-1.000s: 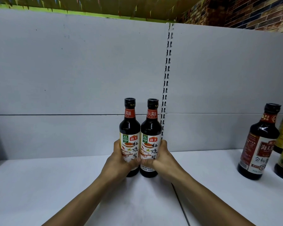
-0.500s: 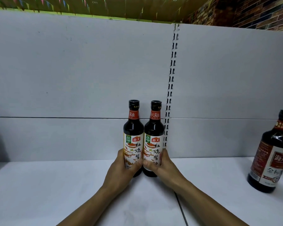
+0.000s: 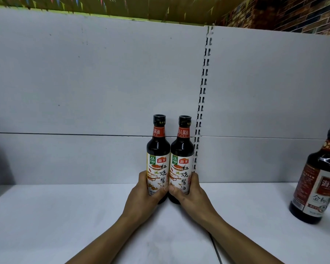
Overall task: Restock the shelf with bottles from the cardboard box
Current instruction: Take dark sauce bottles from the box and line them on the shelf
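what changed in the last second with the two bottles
The left hand and right hand seem to have slid the left bottle and right bottle slightly back toward the rear panel. Nothing let go: each hand still grips its bottle, upright, side by side on the shelf.

From my station, the left bottle and the right bottle looked dark and glossy at the shoulders, with sharp highlights; glass or hard plastic, I could not tell. Their caps were black, smooth and shiny, and the labels had a soft satin sheen. The shelf was white, matt and faintly smudged. The back panel was matt and smooth, with small specks. The bigger bottle at the right gleamed. The brick wall looked rough.
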A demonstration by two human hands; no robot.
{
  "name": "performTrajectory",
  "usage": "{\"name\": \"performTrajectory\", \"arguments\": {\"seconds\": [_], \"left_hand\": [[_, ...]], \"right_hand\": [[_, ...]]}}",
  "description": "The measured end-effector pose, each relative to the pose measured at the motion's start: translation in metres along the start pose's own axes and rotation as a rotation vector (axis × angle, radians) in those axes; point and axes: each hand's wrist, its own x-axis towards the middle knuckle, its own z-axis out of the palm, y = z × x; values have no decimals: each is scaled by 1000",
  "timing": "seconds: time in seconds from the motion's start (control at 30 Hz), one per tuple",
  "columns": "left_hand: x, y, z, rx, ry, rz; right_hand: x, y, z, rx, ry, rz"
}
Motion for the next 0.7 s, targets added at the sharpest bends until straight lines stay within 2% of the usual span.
{"name": "performTrajectory", "arguments": {"seconds": [0.5, 0.6, 0.7], "left_hand": [[-1, -1, -2, -67, -59, 41], [-1, 0, -5, -101, -74, 7], [-5, 6, -8, -110, -106, -77]], "right_hand": [[-10, -9, -5, -110, -111, 89], [-16, -15, -13, -115, -148, 129], [-20, -20, -25, -219, -191, 217]]}}
